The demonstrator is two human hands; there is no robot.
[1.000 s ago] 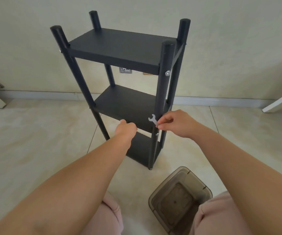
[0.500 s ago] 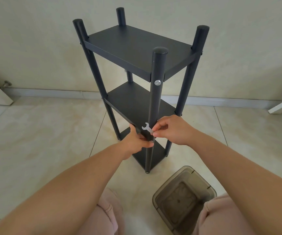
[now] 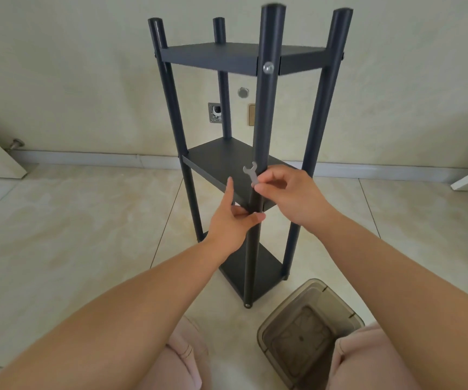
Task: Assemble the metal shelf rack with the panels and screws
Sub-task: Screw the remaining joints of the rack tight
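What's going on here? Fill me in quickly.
A person is putting together a black metal three-tier shelf rack that stands upright on the tiled floor. The right hand pinches a small flat silver wrench beside the near front post, at the middle panel. The left hand holds that panel's front corner at the post. A silver screw head shows at the top panel. A smoky translucent plastic bin sits on the floor nearby.

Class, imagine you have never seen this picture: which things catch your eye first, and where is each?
A tall black shelf rack stands on the tiled floor by the wall, mid-frame. At its middle shelf, the right hand pinches a small silver wrench beside the front post, while the left hand grips the shelf's corner. A smoky plastic bin sits at the bottom right.
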